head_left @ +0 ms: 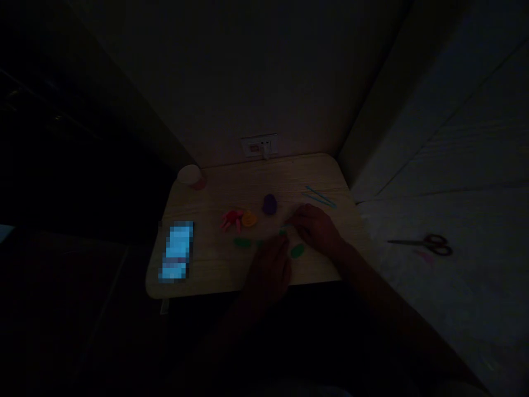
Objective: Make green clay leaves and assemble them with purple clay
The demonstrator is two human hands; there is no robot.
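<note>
The scene is very dim. My left hand [269, 269] rests low over the small table, its fingers bent and closed at a small green clay-like piece [283, 230]. Just to the right, my right hand [314, 226] has its fingertips pressed together close to that piece; what they pinch is too dark to make out. A green oval [297, 251] lies between the hands, and a longer green piece [242, 242] lies left of my left hand. Beyond them sit a purple lump [270, 204], an orange piece [249, 219] and a red-pink figure with several limbs [232, 219].
A lit phone [177, 252] lies at the table's left side, with a cup [191, 177] behind it. Thin blue sticks [320, 197] lie at the right. A wall socket [260, 146] is behind the table [223, 187]. Scissors [425, 243] rest on a pale surface farther right.
</note>
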